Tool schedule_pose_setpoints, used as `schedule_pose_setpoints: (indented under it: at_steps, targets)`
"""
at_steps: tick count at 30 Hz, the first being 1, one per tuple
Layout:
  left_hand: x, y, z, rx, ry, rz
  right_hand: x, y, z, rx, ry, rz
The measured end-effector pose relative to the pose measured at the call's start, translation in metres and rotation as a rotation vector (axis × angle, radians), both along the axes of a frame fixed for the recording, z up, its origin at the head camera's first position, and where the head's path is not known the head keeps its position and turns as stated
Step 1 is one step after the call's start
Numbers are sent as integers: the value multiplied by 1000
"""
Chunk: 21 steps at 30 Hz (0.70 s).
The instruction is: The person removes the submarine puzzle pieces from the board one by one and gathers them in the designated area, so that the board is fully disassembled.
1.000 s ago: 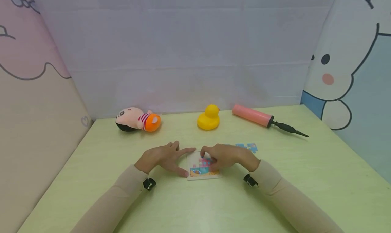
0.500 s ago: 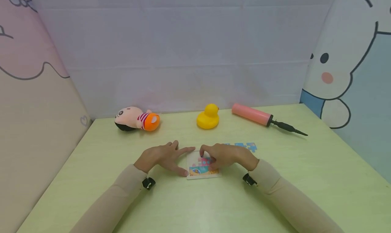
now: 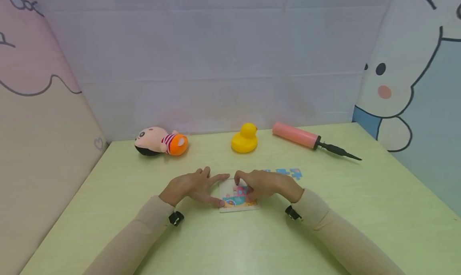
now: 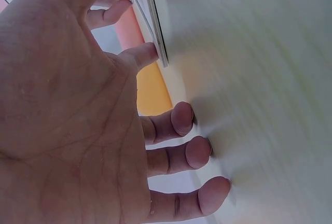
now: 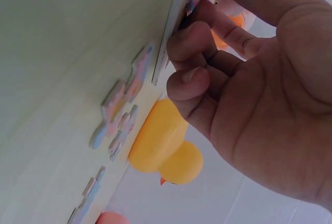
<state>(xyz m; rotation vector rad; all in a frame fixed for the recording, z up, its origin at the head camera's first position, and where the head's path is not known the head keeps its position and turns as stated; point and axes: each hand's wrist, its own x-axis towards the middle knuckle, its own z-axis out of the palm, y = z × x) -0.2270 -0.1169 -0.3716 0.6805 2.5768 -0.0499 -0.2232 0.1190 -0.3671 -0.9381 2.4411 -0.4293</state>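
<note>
A small jigsaw puzzle board [image 3: 227,183] lies flat on the table, its lower part filled with a teal and orange picture. My left hand [image 3: 192,186] is spread at its left side, index fingertip at the far corner and thumb over the near left edge. In the left wrist view the other fingertips [image 4: 197,152] reach down to the tabletop. Bent over the board from the right, my right hand [image 3: 265,183] pinches a pink puzzle piece [image 3: 240,191] between thumb and index finger at the picture's upper part. Its remaining fingers [image 5: 189,42] are curled, and the hand hides the board's right side.
Several loose puzzle pieces [image 3: 296,173] lie just behind my right hand. Farther back are a yellow rubber duck [image 3: 244,139], a pink hand pump [image 3: 297,135] with a black nozzle, and a plush doll [image 3: 161,141] on its side. A pale wall cloth [image 3: 230,67] closes off the back.
My left thumb has slid slightly right, from beside the board's near left corner onto its edge. The right hand stays at almost the same spot over the pink piece.
</note>
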Motion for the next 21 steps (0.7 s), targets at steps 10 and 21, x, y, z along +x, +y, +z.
schedule_pose_setpoints:
  at_steps: [10, 21]
  targets:
    - [0, -1, -3, -1, -4, 16, 0, -2, 0, -15, -11, -14]
    - [-1, 0, -3, -15, 13, -7, -1, -1, 1, -38, 53, -4]
